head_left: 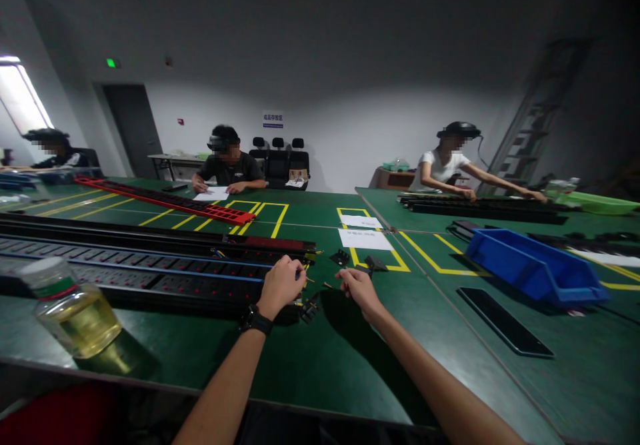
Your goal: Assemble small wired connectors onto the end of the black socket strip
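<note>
Rail (195, 276), long and black, lies along the green table (360, 372), its right end at the left hand (283, 284) — fingers curled and mostly hidden, so whether they grip anything I cannot tell. Right hand (357, 290) sits just beside, thumb and forefinger drawn nearly together; a thin sliver shows off their tips, but I cannot tell if it is held. Below the left hand is a small black clip (310, 308); a black bracket (376, 264) lies beyond the right. Bottle (83, 318) stands at left, blue bin (535, 268) and phone (505, 322) at right — two co-workers sit opposite.
</note>
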`<state>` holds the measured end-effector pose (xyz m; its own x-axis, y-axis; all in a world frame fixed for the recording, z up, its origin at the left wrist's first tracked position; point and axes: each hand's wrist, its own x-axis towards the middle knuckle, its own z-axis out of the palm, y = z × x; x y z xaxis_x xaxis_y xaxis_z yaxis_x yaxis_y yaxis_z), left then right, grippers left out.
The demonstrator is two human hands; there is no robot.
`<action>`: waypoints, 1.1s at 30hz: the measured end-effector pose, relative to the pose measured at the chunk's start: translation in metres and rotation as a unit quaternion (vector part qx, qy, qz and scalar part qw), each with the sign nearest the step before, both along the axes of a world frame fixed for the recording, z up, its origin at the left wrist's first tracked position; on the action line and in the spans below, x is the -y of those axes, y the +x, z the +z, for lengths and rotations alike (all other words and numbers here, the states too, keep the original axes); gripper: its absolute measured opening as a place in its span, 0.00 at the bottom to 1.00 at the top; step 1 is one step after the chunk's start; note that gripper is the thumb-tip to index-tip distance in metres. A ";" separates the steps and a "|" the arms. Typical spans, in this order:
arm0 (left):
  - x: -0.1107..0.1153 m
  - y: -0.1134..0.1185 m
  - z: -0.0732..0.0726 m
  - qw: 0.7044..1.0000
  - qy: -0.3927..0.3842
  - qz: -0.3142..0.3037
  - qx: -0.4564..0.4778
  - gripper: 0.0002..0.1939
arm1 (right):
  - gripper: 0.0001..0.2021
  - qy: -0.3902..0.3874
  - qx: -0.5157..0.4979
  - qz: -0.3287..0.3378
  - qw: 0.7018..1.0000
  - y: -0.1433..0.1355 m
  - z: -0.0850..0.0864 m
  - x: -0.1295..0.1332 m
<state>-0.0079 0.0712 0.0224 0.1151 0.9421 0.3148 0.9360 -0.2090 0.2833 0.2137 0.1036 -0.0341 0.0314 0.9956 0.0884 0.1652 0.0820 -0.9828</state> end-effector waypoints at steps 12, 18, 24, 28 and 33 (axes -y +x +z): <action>-0.002 -0.001 0.001 0.998 -0.015 -0.039 -0.037 0.14 | 0.20 0.088 0.033 -0.248 0.964 0.048 0.004 -0.026; 0.000 -0.002 0.003 0.998 -0.020 -0.039 -0.038 0.14 | 0.18 0.034 0.313 -0.237 0.919 0.068 0.012 -0.023; 0.000 -0.001 0.003 0.999 -0.022 -0.035 -0.035 0.13 | 0.18 -0.024 0.406 -0.224 0.886 0.080 0.019 -0.020; 0.000 0.000 0.004 0.999 -0.023 -0.023 -0.033 0.14 | 0.16 -0.018 0.420 -0.189 0.887 0.083 0.016 -0.019; 0.001 0.000 0.006 0.999 -0.028 -0.012 -0.027 0.13 | 0.13 -0.002 0.427 -0.169 0.888 0.083 0.012 -0.021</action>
